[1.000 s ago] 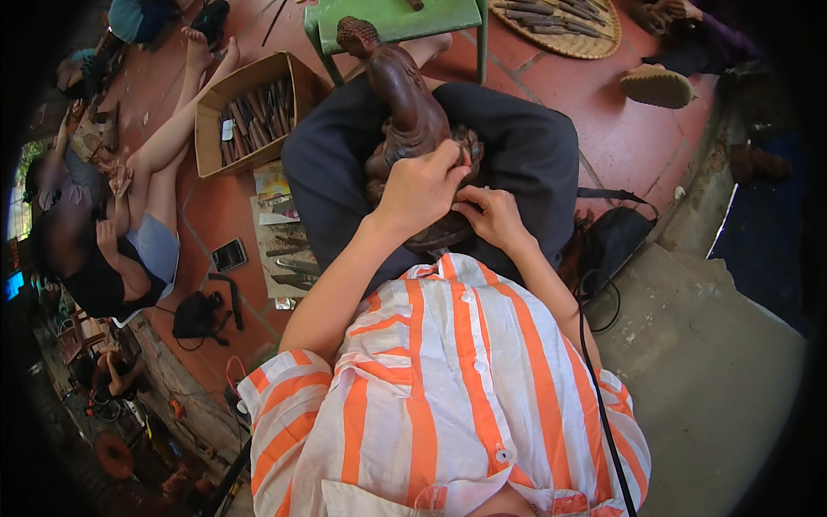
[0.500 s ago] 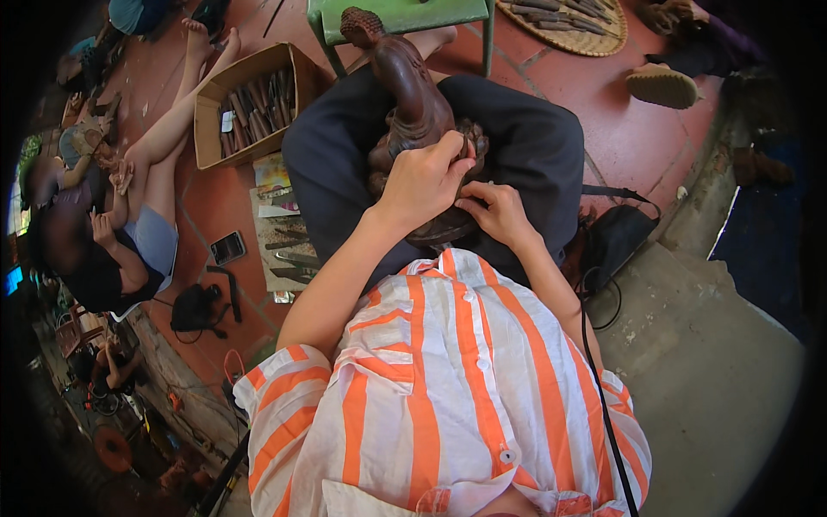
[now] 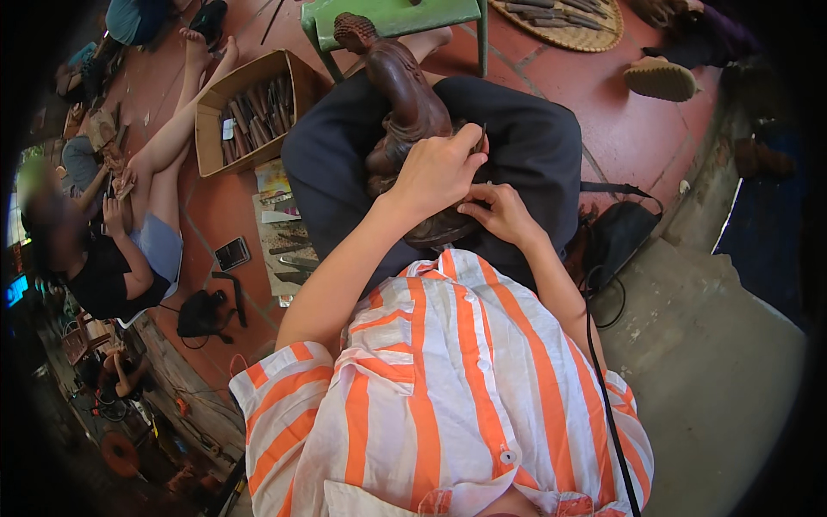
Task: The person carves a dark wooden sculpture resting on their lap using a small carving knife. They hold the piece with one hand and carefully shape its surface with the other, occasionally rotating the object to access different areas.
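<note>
Red floor tiles surround the dark carved statue, which leans between my dark trouser legs. A cardboard box of tools lies left of the statue. My left hand, mostly curled, is against the statue's near side; my right hand, fingers bent toward the thumb, is by its lower right. I cannot tell what either grips.

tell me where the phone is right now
In the head view, the phone lies on the red tiled floor to the person's left, below the cardboard box in the picture.
</note>
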Available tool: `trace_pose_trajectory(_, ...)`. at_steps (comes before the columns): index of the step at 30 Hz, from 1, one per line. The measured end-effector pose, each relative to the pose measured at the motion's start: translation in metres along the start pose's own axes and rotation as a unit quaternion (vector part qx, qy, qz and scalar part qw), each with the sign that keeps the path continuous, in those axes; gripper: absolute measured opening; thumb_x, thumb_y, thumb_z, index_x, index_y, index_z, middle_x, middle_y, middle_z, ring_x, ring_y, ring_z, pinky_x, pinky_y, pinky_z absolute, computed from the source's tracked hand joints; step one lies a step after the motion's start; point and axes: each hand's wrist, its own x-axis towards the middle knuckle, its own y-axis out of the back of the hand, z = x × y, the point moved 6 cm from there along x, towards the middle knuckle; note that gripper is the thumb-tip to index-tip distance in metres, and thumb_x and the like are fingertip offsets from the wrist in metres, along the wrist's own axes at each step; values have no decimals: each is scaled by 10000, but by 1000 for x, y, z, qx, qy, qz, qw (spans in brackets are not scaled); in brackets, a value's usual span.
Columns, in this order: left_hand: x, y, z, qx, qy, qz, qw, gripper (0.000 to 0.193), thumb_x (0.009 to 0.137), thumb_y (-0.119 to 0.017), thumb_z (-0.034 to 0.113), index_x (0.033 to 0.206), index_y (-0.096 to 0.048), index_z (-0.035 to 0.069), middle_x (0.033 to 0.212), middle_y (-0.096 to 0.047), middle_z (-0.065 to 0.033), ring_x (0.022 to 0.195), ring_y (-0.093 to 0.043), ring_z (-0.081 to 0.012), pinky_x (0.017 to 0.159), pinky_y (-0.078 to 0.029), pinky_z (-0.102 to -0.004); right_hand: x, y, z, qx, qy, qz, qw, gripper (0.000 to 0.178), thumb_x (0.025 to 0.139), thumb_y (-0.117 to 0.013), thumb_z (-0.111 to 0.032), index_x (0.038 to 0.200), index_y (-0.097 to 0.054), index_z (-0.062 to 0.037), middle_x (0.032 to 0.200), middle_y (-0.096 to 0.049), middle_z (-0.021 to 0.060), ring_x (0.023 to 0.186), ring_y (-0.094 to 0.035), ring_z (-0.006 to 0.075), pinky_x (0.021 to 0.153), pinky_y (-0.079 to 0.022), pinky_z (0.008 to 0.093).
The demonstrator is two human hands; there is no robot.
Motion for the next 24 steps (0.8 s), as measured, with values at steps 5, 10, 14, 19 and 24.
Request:
trace_pose_trajectory(5, 4, -5, 3, 31, -19, -16, 999, 131, 853, -624, 74, 910, -512, 37, 683, -597, -155, 640, -609, -364, 559, -445, -419, 1, 1, 4, -31, 6, 17, 999, 159, 798, -704, -152, 890, -669, -28, 740, -644, 168, 701, -627, 353, 639, -479, 387)
trace_pose_trajectory(10, 15, -12, 1, 30, -3, -46, 999, 129, 861, -609, 106, 923, -517, 40, 697, -620, -161, 662, -620, -367, 571, -452, -429, 1, 0, 9, 67, -41, 7, 997, 149, 804, -694, -134, 885, -667, -12, 770, -666, 152, 707, -641, 323, 667, -487, 359)
trace_pose_trajectory(14, 20, -16, -5, 19, 22, -76, 997, 122, 860, -600, 102, 927, -520, 40, 683, -616, -161, 663, -618, -372, 573, -452, -433, 1, -2, 11, 73, -17, -25, 997, 155, 804, -697, -138, 891, -669, -13, 791, -673, 145, 716, -635, 302, 674, -479, 355)
trace_pose_trajectory(19, 18, -18, 0, 23, 36, -81, 996, 113, 863, -593, 98, 930, -520, 44, 684, -616, -163, 662, -619, -372, 575, -455, -434, 2, 0, 11, 42, -4, -45, 998, 156, 806, -693, -133, 903, -668, -13, 793, -669, 150, 718, -622, 315, 670, -471, 366)
trace_pose_trajectory(24, 24, -22, 2, 45, -6, -66, 997, 111, 864, -596, 96, 925, -517, 46, 677, -610, -159, 654, -617, -370, 571, -455, -436, 8, 5, 11, 14, -24, -25, 999, 152, 810, -683, -116, 917, -668, -9, 827, -674, 159, 764, -635, 320, 700, -481, 365)
